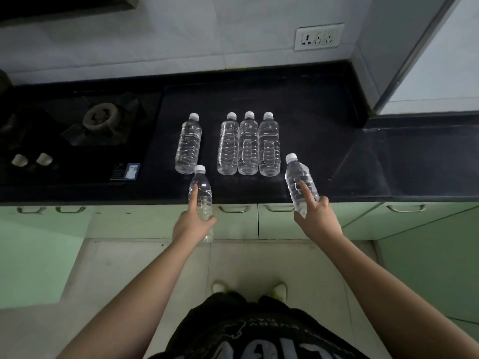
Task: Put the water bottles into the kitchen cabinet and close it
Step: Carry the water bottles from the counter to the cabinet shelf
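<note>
While four clear plastic water bottles (248, 143) lie on the black stone counter (324, 141), the left hand (193, 224) and right hand (317, 218) each grip another.

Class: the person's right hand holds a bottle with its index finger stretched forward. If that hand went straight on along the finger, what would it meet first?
Probably the rightmost bottle of the row of three standing on the counter. The right hand points up and leftward, though depth is unclear.

Bare forearms, black T-shirt (248, 330) with pale print — pale shoes (279, 290) with yellow-green trim
</note>
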Demonstrator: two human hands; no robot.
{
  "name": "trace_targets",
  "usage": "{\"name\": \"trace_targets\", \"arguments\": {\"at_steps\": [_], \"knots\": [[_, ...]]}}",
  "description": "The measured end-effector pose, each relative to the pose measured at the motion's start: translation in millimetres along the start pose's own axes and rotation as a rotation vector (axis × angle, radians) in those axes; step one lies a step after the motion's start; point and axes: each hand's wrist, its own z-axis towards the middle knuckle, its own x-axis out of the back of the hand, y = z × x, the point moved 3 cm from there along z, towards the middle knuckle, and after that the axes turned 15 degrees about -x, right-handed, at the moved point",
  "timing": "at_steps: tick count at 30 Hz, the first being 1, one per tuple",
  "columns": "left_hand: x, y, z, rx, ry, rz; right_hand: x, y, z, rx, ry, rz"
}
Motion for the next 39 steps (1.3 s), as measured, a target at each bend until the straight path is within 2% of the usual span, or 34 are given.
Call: {"name": "trace_targets", "arguments": {"at_steps": [4,9,15,22,28,36,39], "knots": [[-2,-25,-34,0.027,0.075,-0.092,-6,12,-24,0.028,0.016,0.041],[2,-55,-90,0.054,0.098,-0.283,-17,15,-66,-0.025,0.013,0.057],[14,-107,-182,0.079,0.138,-0.488,-54,-3,-150,-0.043,-0.142,0.17],[40,-171,-313,0.157,0.224,-0.562,-115,-58,-280,0.072,-0.382,0.338],[77,-220,-401,0.251,0.395,-0.625,-155,-116,-366,0.245,-0.527,0.348],[114,-274,-437,0.348,0.62,-0.747,-187,-186,-409,0.396,-0.694,0.366],[127,-294,-434,0.363,0.675,-0.718,-199,-214,-411,0.425,-0.743,0.365]]}}
